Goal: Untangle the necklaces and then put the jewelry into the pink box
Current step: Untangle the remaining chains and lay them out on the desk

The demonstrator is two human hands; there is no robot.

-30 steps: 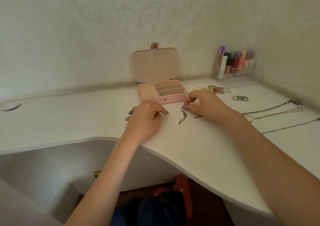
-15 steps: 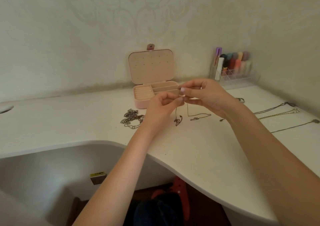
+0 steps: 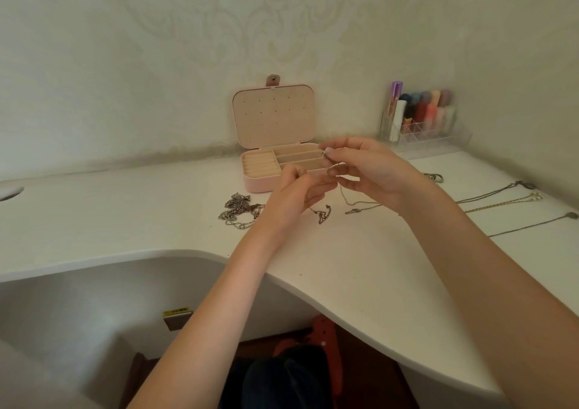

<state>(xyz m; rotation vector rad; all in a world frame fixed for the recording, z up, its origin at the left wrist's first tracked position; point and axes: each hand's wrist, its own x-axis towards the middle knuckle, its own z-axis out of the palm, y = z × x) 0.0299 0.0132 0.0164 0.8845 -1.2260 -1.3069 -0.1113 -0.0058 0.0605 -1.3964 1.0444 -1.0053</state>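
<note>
Centrally, left hand (image 3: 294,189) and right hand (image 3: 366,167) each pinch a thin chain (image 3: 322,214) before the open pink box (image 3: 260,183).

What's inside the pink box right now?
The pink box shows bare ring rolls on its left and long compartments with no jewelry visible. The right hand and left hand cover its front right part.

Soft, dim, even daylight; faint shadows, slight blur throughout, wide-angle bending at the edges
</note>
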